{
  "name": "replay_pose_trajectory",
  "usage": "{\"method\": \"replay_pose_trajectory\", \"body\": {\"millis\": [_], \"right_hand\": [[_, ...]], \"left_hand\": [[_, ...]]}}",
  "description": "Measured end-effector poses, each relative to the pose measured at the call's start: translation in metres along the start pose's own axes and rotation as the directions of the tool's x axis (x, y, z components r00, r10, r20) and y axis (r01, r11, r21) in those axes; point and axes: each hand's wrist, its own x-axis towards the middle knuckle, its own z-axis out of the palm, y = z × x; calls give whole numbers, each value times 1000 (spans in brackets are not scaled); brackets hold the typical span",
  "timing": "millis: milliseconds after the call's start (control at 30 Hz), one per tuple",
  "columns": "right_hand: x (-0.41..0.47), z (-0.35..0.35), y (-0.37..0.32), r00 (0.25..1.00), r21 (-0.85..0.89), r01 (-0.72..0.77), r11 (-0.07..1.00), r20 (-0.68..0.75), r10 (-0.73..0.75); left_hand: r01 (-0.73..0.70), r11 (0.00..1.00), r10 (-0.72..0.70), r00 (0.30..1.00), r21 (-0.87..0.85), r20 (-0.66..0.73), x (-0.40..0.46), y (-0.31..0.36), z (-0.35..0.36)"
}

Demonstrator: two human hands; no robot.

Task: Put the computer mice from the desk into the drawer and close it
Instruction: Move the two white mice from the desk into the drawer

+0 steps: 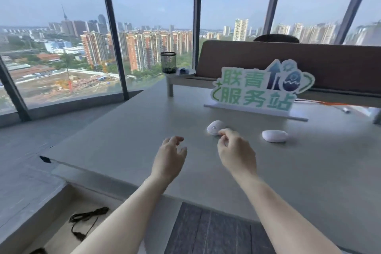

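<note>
At lower left the open drawer holds a black cable, the left hand hovers over the desk with its grip spread, the right hand has fingertips touching the near white mouse, its grip loosely curled around nothing, and the second mouse lies just beyond.

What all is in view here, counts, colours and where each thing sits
mice: 2, white, desk centre; second to the right
sign: 1, green and white, behind the mice
desk: 1, grey
drawer: 1, grey, open, lower left
cable: 1, black, in the drawer
cup: 1, dark mesh, on the shelf
shelf: 1, grey, far desk edge
partition: 1, brown, behind the sign
left hand: 1, open, over the desk
right hand: 1, fingertips at the left mouse, no grip yet
</note>
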Motion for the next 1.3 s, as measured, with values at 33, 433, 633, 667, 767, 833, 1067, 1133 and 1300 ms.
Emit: {"method": "replay_pose_trajectory", "body": {"millis": [33, 433, 633, 667, 767, 833, 1067, 1133, 1300], "right_hand": [[13, -9, 26, 999, -43, -35, 998, -19, 34], [127, -27, 195, 928, -532, -120, 838, 240, 286], [142, -28, 215, 919, -496, -58, 867, 311, 240], [140, -30, 213, 925, -510, -46, 859, 303, 229], [128, -31, 202, 936, -548, -47, 835, 267, 228], [116, -30, 189, 939, -515, -65, 855, 258, 227], [48, -6, 69, 972, -134, 51, 990, 234, -19], [21, 7, 15, 960, 3, 126, 992, 250, -123], [-64, 52, -108, 866, 258, 234, 937, 383, -321]], "left_hand": [[8, 1000, -9, 999, 12, 36, 9, 10, 18], [-6, 957, -50, 981, 292, 185, 113, 58, 158], [-78, 912, 31, 992, 404, 121, 129, 49, 173], [-81, 913, 40, 993, 400, 110, 126, 49, 172], [-68, 933, 36, 995, 354, 95, 111, 49, 163], [-44, 961, 23, 997, 273, 79, 96, 49, 150], [52, 999, -50, 989, 8, -141, 33, 29, 47], [55, 997, -65, 968, -49, -242, 9, 10, 4], [190, 982, -174, 861, -16, -478, -60, -78, -104]]}}
